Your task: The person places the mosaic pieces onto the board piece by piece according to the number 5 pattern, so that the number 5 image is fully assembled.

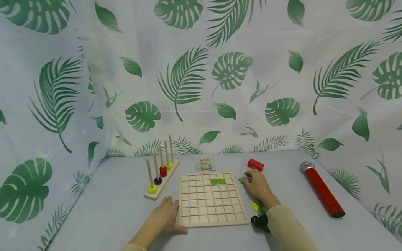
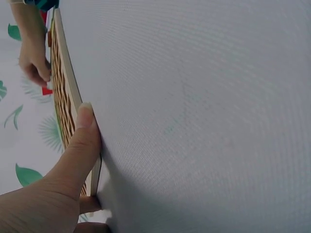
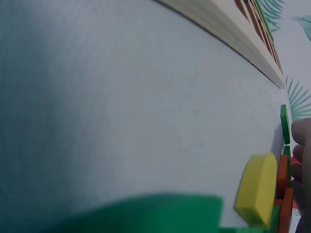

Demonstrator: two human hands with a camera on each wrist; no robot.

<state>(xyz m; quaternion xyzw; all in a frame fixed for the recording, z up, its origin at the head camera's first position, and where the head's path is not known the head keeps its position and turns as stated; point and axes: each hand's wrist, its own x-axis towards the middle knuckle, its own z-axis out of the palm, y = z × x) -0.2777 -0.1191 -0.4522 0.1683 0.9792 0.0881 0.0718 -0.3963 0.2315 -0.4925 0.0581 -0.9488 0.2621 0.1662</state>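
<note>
My left hand (image 1: 166, 216) is at the near left corner of a wooden grid board (image 1: 213, 221), its thumb along the near edge and straight fingers beside the left edge. In the left wrist view, the thumb lies against the board's pale rim (image 2: 74, 90). Two green square tiles (image 1: 218, 181) lie side by side in cells of a far row. Right of the board, my right hand (image 1: 259, 185) reaches over loose pieces. Bent fingertips are right at a green tile (image 1: 240, 180); I cannot tell whether they pinch it.
A peg rack (image 1: 162, 185) with yellow, blue and red beads stands left of the board. Behind it lies a pattern card (image 1: 204, 164). A red block (image 1: 255, 164) is beyond my right hand; a red flashlight (image 1: 323, 190) lies far right. A yellow piece (image 3: 257, 187) lies among green and orange ones.
</note>
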